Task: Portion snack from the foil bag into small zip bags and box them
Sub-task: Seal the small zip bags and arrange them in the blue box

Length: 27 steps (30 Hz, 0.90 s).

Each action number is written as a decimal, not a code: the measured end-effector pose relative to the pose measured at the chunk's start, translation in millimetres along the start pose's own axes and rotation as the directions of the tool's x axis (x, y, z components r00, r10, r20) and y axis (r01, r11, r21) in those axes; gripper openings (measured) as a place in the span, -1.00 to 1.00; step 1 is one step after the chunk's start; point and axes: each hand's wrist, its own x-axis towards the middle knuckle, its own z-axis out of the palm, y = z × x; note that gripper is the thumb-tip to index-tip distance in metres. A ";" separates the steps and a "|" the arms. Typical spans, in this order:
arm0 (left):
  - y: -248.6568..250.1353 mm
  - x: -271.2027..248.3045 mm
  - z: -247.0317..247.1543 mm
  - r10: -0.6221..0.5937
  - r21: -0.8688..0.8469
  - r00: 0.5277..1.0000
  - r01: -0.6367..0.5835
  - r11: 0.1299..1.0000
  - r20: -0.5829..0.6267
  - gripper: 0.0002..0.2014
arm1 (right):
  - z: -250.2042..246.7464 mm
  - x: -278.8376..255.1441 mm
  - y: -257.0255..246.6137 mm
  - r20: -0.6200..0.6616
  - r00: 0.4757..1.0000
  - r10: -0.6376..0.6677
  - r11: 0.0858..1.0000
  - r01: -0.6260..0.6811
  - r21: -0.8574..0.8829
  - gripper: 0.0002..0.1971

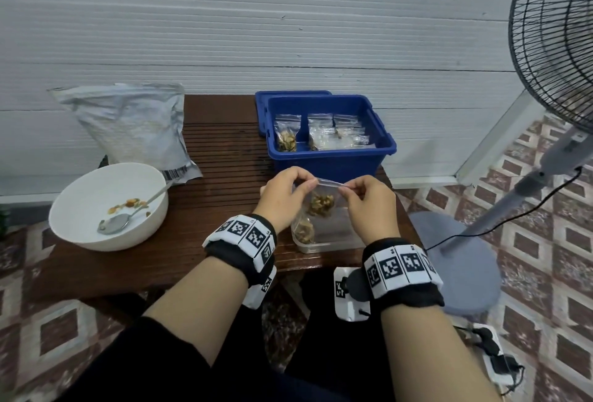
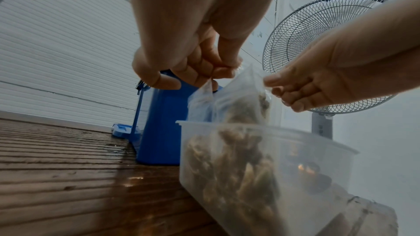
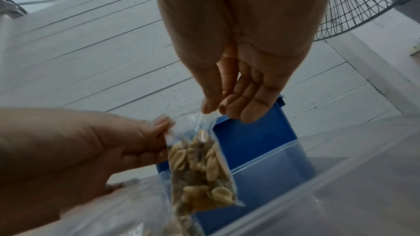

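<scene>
A small clear zip bag (image 1: 322,199) (image 2: 238,103) (image 3: 200,164) filled with mixed nuts hangs above a clear plastic container (image 1: 333,242) (image 2: 295,150) (image 3: 341,177). My left hand (image 1: 285,191) (image 2: 204,73) (image 3: 127,143) pinches the bag's top left corner. My right hand (image 1: 364,197) (image 2: 293,91) (image 3: 218,109) pinches its top right corner, stretching the zip edge between them. Another filled bag (image 1: 303,231) lies in the container. The blue box (image 1: 330,162) (image 2: 159,132) (image 3: 254,143) behind holds several zip bags. The foil bag (image 1: 134,128) stands at the back left.
A white bowl (image 1: 80,228) with a spoon (image 1: 118,223) and a few snack pieces sits at the left of the dark wooden table (image 1: 218,183). A standing fan (image 1: 558,58) is at the right on the tiled floor, with a power strip (image 1: 491,353) near it.
</scene>
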 end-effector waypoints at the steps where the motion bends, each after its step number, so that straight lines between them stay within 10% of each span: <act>1: 0.4 -0.3 0.2 0.001 0.001 1.000 -0.001 1.000 0.003 -0.85 | -0.1 -0.3 0.9 0.004 1.000 -0.005 1.000 0.005 -0.008 -0.92; 27: 13.9 0.3 -13.5 0.110 0.003 0.991 -0.111 0.994 0.078 -0.90 | -7.6 3.5 -5.2 0.160 0.966 -0.205 0.977 0.211 -0.017 -0.89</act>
